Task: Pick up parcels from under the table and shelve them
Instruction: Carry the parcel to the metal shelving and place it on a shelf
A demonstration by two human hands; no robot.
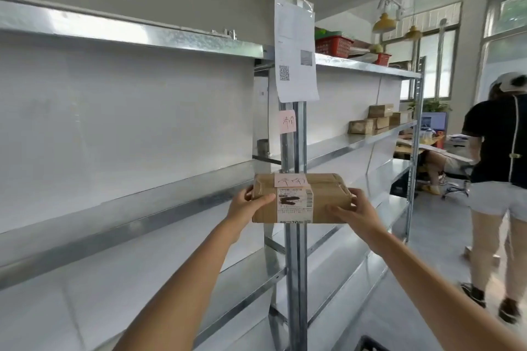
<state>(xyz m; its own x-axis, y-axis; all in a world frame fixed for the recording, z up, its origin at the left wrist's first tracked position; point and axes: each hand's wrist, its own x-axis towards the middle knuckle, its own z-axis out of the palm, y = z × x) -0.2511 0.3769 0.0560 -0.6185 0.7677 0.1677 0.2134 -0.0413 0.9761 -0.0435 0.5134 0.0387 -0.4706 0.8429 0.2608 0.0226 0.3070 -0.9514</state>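
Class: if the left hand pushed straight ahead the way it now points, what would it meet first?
Beyond the parcel that the left hand holds, probably the steel upright post, which looks closest in that line, though depth is hard to judge.

arms: both outstretched | left hand (245,206): fingers curled, gripping | right hand (360,209): fingers curled, gripping

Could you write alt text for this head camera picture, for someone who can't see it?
Two bare hands, left hand and right hand, hold a taped cardboard parcel with a pink note in front of a metal shelf post. More parcels sit on a shelf to the right, where another person stands.
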